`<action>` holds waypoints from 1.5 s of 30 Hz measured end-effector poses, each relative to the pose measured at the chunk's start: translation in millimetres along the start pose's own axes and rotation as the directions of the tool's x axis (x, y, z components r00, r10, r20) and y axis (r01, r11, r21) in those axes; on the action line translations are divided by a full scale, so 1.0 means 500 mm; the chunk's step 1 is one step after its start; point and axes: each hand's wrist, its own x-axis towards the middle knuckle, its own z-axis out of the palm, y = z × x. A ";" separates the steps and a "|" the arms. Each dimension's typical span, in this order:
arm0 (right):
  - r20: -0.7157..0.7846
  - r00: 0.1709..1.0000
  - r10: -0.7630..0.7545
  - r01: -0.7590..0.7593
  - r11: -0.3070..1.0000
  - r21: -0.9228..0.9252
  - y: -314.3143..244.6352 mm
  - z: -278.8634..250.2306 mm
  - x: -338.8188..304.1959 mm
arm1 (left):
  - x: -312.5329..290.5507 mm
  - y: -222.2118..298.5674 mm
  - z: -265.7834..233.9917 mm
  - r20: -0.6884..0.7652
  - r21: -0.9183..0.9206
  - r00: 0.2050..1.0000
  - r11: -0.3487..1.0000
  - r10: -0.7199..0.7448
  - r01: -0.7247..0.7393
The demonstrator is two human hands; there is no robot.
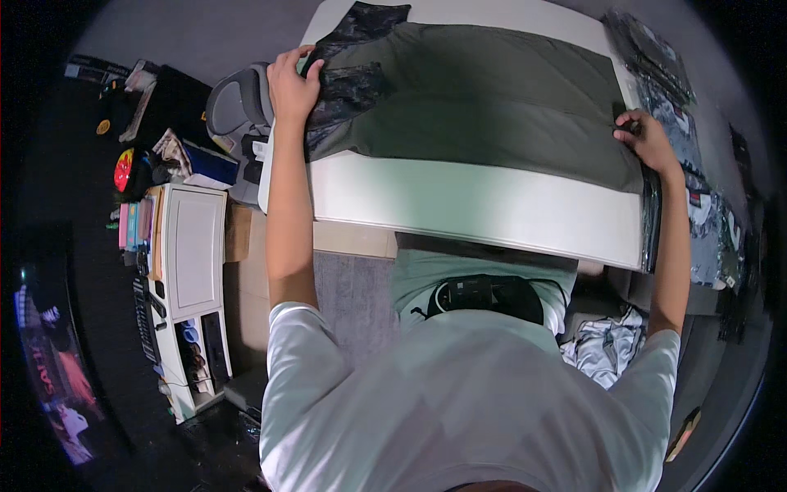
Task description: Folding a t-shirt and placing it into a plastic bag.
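A dark olive shirt (492, 98) with dark patterned shoulders and sleeves lies spread flat across the white table (475, 209). Its neck end points left and its hem lies to the right. At the neck end, my left hand (293, 86) has its thumb and fingers closed on the shirt's edge; part of the grip is hidden under the fingers. Over at the hem, my right hand (645, 138) pinches a bit of dark cloth between thumb and fingertips. Both arms are stretched wide apart.
Plastic-wrapped folded garments (676, 123) are heaped beyond the table's right end. A grey chair (238, 102) stands at the left, near a white cabinet (193, 246) topped with books. A crumpled white-and-grey cloth (607, 344) lies below the table's right side.
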 end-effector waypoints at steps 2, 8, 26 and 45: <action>-0.096 0.989 -0.113 0.086 0.965 -0.248 -0.050 -0.004 -0.021 | -0.005 0.036 -0.068 -0.034 0.017 0.995 0.996 -0.091 0.092; 0.022 0.890 -0.456 0.434 0.830 -0.351 -0.333 0.042 0.068 | -0.165 0.069 -0.267 0.357 0.224 0.640 0.727 -0.681 0.649; -0.105 0.794 -0.599 0.599 0.800 -0.034 -0.652 0.453 0.420 | -0.186 0.024 -0.268 0.425 -0.116 0.743 0.783 -0.516 0.611; -0.173 0.870 -0.462 0.451 0.887 -0.101 -0.560 0.407 0.284 | -0.014 -0.010 0.000 0.502 0.341 0.750 0.896 -0.430 0.285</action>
